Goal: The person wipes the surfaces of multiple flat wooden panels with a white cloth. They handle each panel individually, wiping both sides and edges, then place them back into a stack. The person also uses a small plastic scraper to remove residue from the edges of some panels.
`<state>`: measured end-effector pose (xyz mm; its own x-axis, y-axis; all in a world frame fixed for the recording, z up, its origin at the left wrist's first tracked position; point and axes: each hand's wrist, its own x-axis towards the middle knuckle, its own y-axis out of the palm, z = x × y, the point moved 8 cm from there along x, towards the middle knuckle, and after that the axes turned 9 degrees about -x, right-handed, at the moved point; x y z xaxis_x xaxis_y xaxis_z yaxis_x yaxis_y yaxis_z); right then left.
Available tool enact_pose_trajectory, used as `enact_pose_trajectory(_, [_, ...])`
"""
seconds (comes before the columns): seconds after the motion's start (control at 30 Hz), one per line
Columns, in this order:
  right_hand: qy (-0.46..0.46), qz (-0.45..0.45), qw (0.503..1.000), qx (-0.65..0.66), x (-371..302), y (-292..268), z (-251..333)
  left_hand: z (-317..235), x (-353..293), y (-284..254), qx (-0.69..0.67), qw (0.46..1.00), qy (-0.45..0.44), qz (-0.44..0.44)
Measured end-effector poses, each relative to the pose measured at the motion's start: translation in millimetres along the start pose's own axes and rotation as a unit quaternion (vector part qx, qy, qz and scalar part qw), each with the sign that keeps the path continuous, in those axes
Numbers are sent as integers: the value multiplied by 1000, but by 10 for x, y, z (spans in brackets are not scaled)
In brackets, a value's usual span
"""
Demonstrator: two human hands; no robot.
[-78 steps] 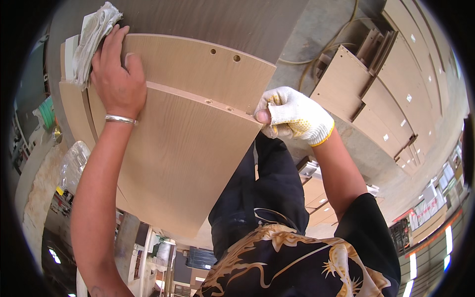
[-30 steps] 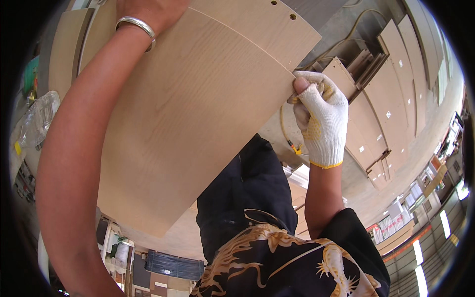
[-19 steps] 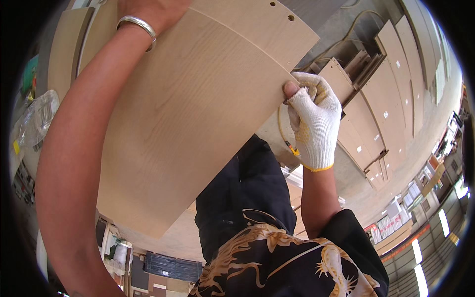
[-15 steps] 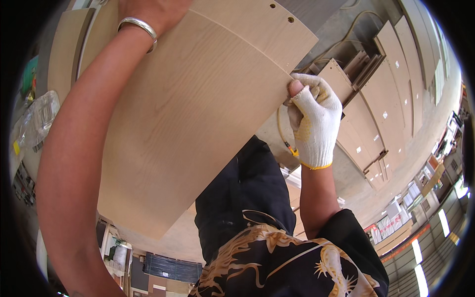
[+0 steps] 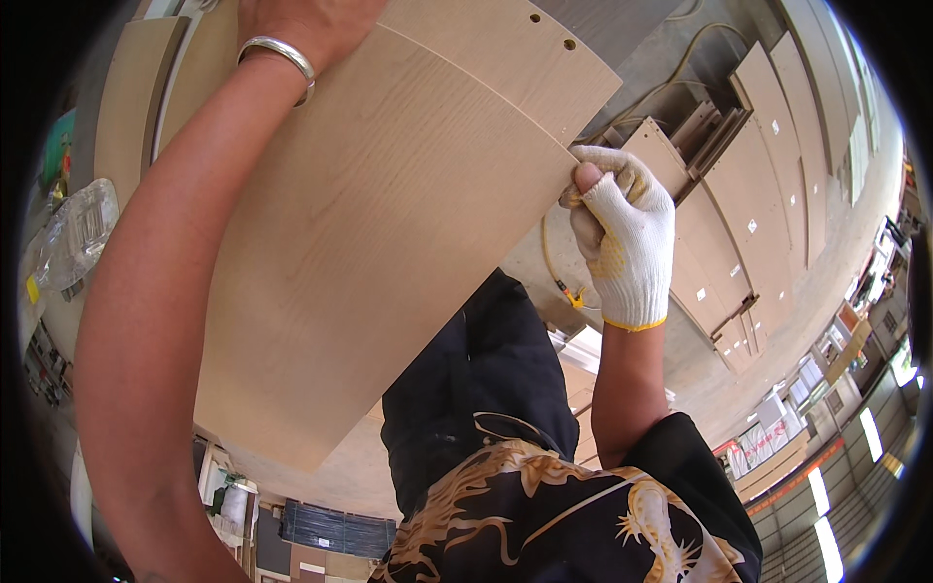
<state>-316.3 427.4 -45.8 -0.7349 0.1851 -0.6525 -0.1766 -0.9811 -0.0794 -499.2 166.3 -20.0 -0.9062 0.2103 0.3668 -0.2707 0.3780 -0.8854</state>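
A large light wood-grain panel [image 5: 389, 214] lies slanted before me, with a pale line across its upper part and two small round holes near the far right corner. My left hand [image 5: 316, 27], bare with a silver bangle [image 5: 280, 49] at the wrist, is over the panel's far part; its fingers are out of sight. My right hand [image 5: 627, 209] wears a white knitted glove with a yellow hem and a bare thumb tip. Its fingers are curled in a pinch at the panel's right edge, where the line ends. Whatever is in the pinch is too small to make out.
Stacked wood-coloured boards [image 5: 753, 204] lie on the floor at right. A hose [image 5: 680, 78] runs behind the panel, and a yellow-ended fitting [image 5: 575, 297] hangs below my right hand. Clear plastic wrapping [image 5: 83, 228] and another board [image 5: 136, 87] are at left.
My right hand has shifted very slightly to the right, its fingers still curled at the panel edge. My left hand has barely moved to the right. The panel looks the same.
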Motion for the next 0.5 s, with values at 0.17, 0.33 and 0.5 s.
enact_pose_trajectory(0.17, [23,14,999,37,-18,-14,-36,-2,5,-3,1,1000,-1,4])
enact_pose_trajectory(0.33, [40,-8,999,-17,45,-48,-88,-9,0,-12,0,1000,-5,1])
enact_pose_trajectory(0.5, [39,-22,999,-12,-8,-45,-87,5,-3,-1,3,1000,-17,6])
